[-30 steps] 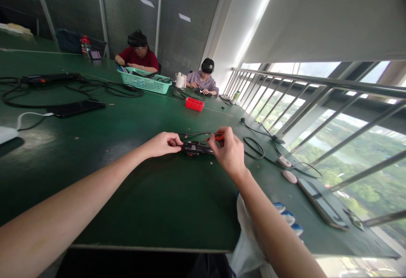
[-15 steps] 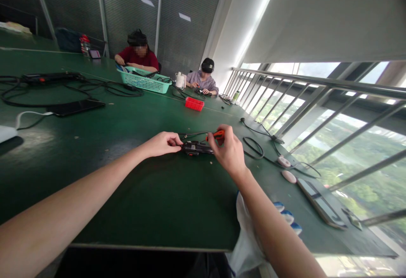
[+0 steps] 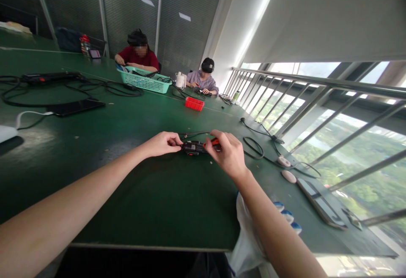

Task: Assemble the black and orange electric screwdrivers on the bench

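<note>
A black, elongated device [image 3: 192, 147] with a small red-orange part lies on the green table in front of me; its exact kind is unclear. My left hand [image 3: 165, 143] pinches the device's left end between thumb and fingers. Above the device's right part, my right hand [image 3: 227, 150] is closed round the orange handle of a screwdriver [image 3: 215, 142]. The tool's tip is hard to make out, and my fingers cover the device's right end. A thin dark cable [image 3: 195, 134] runs just behind the device.
A red bin [image 3: 194, 104] and a mint-green basket [image 3: 144, 81] stand farther back, near two seated people. To the left are a black phone [image 3: 78, 107] and another black corded device [image 3: 52, 77]. Cables [image 3: 253, 148], white gloves [image 3: 245, 231] and a metal railing [image 3: 317, 80] are at right.
My right hand has lowered and tilted the screwdriver, bringing its orange handle closer to the device. My left hand and the device have stayed put.
</note>
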The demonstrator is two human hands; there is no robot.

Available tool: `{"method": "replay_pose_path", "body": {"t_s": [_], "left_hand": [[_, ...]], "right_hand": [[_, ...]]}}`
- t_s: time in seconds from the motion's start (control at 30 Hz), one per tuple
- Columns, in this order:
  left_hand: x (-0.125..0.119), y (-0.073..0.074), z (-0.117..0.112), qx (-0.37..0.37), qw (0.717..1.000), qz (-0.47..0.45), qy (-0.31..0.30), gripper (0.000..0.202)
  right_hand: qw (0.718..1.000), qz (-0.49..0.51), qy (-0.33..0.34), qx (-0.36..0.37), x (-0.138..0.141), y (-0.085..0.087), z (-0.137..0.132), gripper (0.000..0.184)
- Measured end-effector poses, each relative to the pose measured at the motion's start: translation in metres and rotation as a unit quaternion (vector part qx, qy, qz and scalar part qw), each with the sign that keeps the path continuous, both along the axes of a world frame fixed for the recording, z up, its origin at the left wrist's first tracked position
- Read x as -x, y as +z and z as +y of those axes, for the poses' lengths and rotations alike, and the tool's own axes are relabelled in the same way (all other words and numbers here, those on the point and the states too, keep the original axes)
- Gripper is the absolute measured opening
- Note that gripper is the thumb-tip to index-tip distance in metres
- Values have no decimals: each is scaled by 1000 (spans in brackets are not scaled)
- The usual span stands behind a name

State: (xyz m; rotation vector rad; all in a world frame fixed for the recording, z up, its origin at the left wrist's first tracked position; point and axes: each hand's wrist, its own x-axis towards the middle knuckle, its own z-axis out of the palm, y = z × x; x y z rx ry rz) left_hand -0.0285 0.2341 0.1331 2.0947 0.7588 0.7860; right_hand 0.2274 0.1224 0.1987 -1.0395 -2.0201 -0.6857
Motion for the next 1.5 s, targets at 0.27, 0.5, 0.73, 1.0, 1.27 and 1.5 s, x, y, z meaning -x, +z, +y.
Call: {"method": "replay_pose_path", "body": {"t_s": [0.27,0.5,0.73,1.0,1.27,1.5], "left_hand": [[0,2,-1,1,1000,4,0,34],[-1,3,-2,-18,1000,15,15,33],[0,0,1,-26,999,22,20,30],[1,-1,1,-26,999,19,12,30],[1,4,-3,-2,1000,8,-2,34],[0,3,-1,0,1000,-2,0,35]], "right_hand": [[997,68,-9,23,2,-9,1,20],[994,78,30,73,23,-18,5,21],[996,61,34,60,32,-15,2,26],[995,46,33,83,32,-8,-4,24],[981,186,-45,40,0,-5,4,19],[982,164,-66,62,0,-4,6,18]]}}
